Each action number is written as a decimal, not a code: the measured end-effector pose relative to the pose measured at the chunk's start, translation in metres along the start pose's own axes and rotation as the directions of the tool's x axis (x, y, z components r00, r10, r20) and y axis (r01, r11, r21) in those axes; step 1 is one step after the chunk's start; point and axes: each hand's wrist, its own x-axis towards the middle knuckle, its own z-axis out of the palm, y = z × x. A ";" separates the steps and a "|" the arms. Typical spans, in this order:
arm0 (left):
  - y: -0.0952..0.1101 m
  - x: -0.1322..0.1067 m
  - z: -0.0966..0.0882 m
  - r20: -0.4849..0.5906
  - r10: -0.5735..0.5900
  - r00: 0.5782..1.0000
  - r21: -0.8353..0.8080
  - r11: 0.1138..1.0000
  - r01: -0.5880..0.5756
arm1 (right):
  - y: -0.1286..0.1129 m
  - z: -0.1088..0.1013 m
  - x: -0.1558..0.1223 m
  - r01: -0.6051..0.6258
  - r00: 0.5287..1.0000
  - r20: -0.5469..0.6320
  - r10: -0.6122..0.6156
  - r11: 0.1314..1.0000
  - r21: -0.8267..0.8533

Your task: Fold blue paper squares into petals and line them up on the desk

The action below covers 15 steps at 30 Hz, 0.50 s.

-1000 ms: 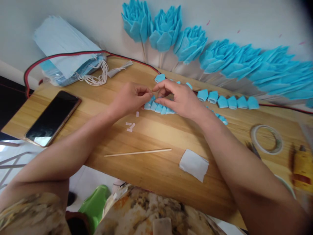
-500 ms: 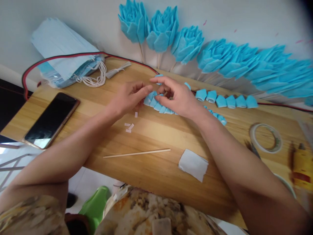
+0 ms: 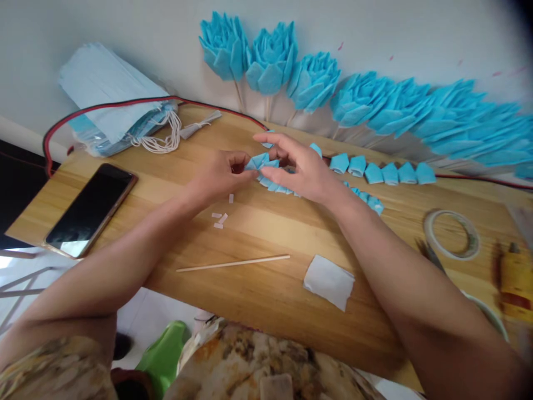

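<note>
Between my hands is a folded blue fabric petal (image 3: pixel 257 161), raised just above a row of similar petals (image 3: pixel 278 188) on the table. My left hand (image 3: pixel 225 176) pinches the petal's left side between thumb and fingers. From the right, my right hand (image 3: pixel 306 169) grips its other edge with thumb and curled fingers, while the index finger stretches out over the top. My right hand hides part of the row behind it. Close to my left wrist lie several small white strips (image 3: pixel 220 216).
A thin wooden stick (image 3: pixel 233 263) and a white fabric piece (image 3: pixel 330 282) lie in front. Finished blue flowers (image 3: pixel 270 58) on sticks lean along the wall. Left are a phone (image 3: pixel 89 208) and face masks (image 3: pixel 110 94); right, a tape roll (image 3: pixel 431 236) and more petals (image 3: pixel 390 173).
My left fingers now pinch a blue petal that comes into sight between my hands. The right hand has stayed in nearly the same spot. The view has tilted slightly.
</note>
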 end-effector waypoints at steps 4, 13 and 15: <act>0.002 0.000 0.001 0.015 0.025 1.000 0.052 0.998 -0.026 | 0.001 0.004 0.000 0.023 1.000 -0.012 -0.024 0.996 -0.088; 0.005 0.001 -0.003 0.050 0.091 0.995 0.190 0.977 -0.099 | -0.001 0.003 0.001 -0.007 1.000 0.027 0.007 1.000 -0.013; 0.003 0.000 -0.003 0.043 0.066 0.997 0.145 0.987 -0.071 | -0.001 -0.001 0.000 -0.036 0.996 0.079 0.031 0.997 0.063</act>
